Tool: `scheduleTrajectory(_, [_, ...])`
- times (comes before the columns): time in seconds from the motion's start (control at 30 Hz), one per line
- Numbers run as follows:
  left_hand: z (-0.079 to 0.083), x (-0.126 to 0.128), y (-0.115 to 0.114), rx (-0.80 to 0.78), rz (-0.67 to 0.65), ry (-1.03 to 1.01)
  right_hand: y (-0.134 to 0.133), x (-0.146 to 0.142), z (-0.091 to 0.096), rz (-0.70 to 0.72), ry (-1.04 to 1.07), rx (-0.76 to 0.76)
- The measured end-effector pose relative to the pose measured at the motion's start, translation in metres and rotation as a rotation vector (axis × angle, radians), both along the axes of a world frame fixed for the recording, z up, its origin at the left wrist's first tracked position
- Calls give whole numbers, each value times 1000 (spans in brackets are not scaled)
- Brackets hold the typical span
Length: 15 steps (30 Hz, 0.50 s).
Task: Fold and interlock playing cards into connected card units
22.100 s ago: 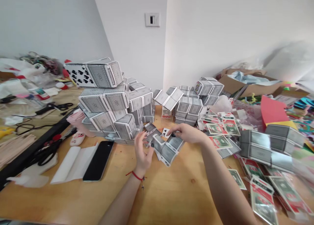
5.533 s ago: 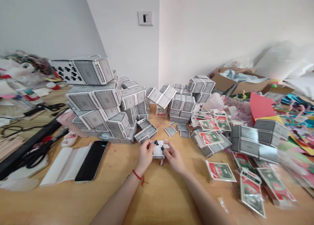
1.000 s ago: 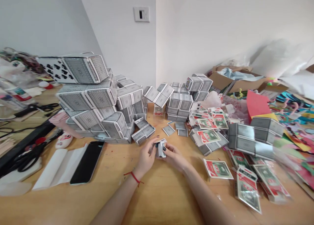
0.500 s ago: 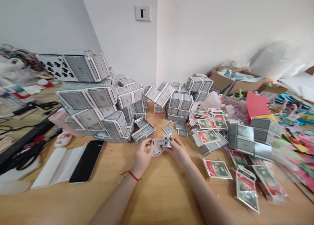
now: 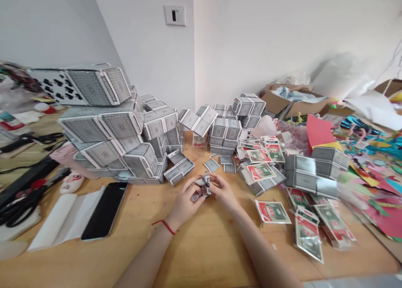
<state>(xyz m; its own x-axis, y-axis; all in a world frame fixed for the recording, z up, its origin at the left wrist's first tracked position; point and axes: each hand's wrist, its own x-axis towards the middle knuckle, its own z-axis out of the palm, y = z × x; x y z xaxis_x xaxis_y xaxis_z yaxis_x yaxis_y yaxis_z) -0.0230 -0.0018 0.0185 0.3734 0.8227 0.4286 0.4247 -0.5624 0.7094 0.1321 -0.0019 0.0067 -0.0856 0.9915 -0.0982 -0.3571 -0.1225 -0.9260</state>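
My left hand [image 5: 184,201] and my right hand [image 5: 221,190] meet over the wooden table [image 5: 201,246], both pinched on a few folded playing cards [image 5: 201,187] held between the fingertips. A red string bracelet circles my left wrist. Just beyond the hands lie a small grey card cube [image 5: 179,171] and loose folded cards [image 5: 212,165]. A tall pile of grey card cubes [image 5: 109,129] rises to the left behind them.
A black phone [image 5: 105,210] and white folded paper [image 5: 59,221] lie at left, with scissors [image 5: 19,200] further left. More card cubes [image 5: 230,129] stand at the back centre. Red-and-green card packs [image 5: 306,225] and coloured paper [image 5: 370,171] crowd the right side.
Both hands have come closer together and folded the cards into a tighter bundle; half a second ago the cards were spread wider. The view has shifted slightly right.
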Motion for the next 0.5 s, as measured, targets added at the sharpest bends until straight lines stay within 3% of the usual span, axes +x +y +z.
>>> scheduleTrajectory(0.3, [-3,-2,2,39,106,56,-1,-3,1,-15,-79,3])
scheduleTrajectory(0.5, [-3,-3,1,55,77,70,-3,-10,0,27,-99,30])
